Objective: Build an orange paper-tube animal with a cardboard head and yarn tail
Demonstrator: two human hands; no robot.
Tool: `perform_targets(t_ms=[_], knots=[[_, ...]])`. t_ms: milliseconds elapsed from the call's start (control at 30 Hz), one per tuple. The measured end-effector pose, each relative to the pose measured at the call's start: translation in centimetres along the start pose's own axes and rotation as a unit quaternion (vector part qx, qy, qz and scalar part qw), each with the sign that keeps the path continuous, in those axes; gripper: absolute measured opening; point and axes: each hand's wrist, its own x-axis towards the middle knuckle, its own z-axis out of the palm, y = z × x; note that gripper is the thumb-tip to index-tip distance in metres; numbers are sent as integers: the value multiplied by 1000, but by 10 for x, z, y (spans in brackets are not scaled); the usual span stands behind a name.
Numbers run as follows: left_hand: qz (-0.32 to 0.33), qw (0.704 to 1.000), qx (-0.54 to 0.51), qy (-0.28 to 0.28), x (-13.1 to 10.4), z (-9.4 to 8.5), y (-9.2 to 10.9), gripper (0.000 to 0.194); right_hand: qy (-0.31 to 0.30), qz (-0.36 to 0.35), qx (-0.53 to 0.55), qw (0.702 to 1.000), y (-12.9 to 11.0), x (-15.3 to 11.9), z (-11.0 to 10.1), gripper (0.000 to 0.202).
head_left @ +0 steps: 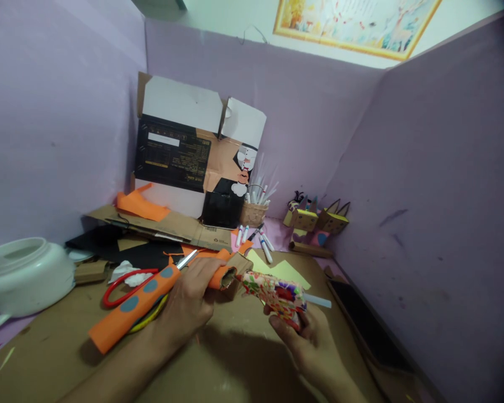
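My left hand [193, 294] is closed around a short orange-covered cardboard tube [222, 276], its hollow end turned to the right. In my right hand [304, 336] is a glue gun [273, 291] wrapped in flowery patterned covering, with a pale glue stick [318, 300] poking out of its back. The gun's nozzle points left, right at the rim of the tube; whether it touches cannot be made out. A longer orange roll with grey dots [130, 307] lies beside my left wrist, over red-handled scissors [109, 294] and a yellow handle [151, 318].
A white pot [29, 280] stands at the left, near crumpled tissue [130, 275]. Behind are flattened cardboard [172, 151], orange scraps [140, 204], markers [265, 249], a basket of sticks [254, 214] and cardboard animal figures [304, 219]. A dark flat panel [365, 324] lies along the right wall.
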Motion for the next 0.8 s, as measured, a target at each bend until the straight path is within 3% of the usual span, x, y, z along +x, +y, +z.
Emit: perform_targets(t_ms=[433, 800], knots=[[-4, 1000, -9, -6, -3, 1, -1, 51, 25, -16, -1, 1000, -1, 1, 1, 21], [-34, 999, -26, -23, -2, 1, 0, 44, 56, -12, 23, 998, -1, 2, 2, 21]])
